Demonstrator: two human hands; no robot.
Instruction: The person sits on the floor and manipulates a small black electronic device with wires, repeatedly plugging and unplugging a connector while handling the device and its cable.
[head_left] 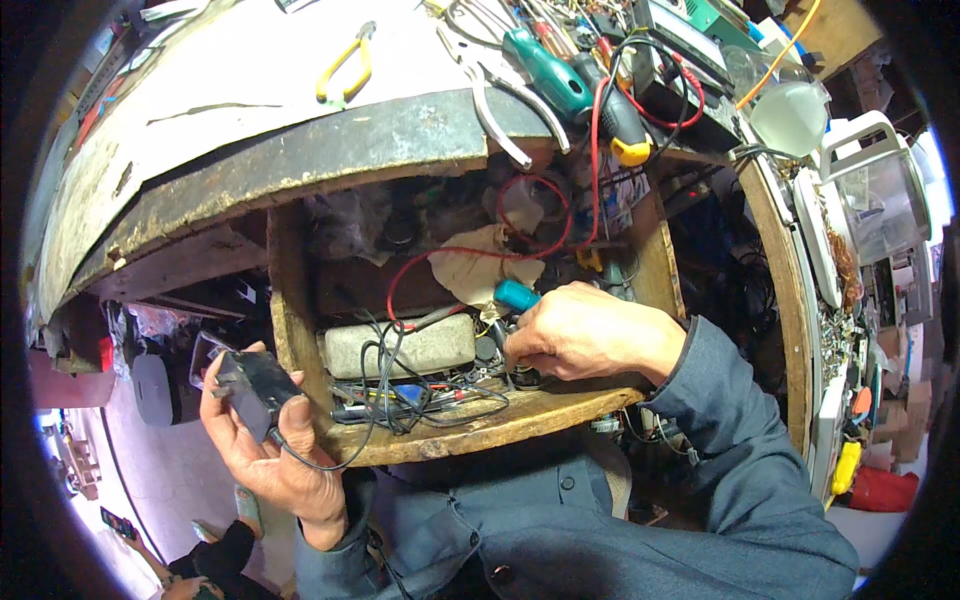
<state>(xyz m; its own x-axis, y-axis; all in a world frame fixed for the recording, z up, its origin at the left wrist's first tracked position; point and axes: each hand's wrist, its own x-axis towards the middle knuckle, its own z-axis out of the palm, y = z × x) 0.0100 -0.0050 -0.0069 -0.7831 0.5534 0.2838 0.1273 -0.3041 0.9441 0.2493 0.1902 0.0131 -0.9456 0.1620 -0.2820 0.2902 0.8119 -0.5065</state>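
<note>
A black box-shaped adapter with a cable is gripped in my left hand at the drawer's left corner. My right hand reaches into the open wooden drawer, fingers closed on something I cannot make out, beside a teal handle. Around it lie a crumpled beige cloth, a pale grey block, a loose red wire, a tangled black cable and several small tools and parts.
Above is a worktop with yellow pliers, silver-handled pliers, screwdrivers and wires. A clear plastic appliance stands among clutter at the right. Another person with a phone is at the lower left.
</note>
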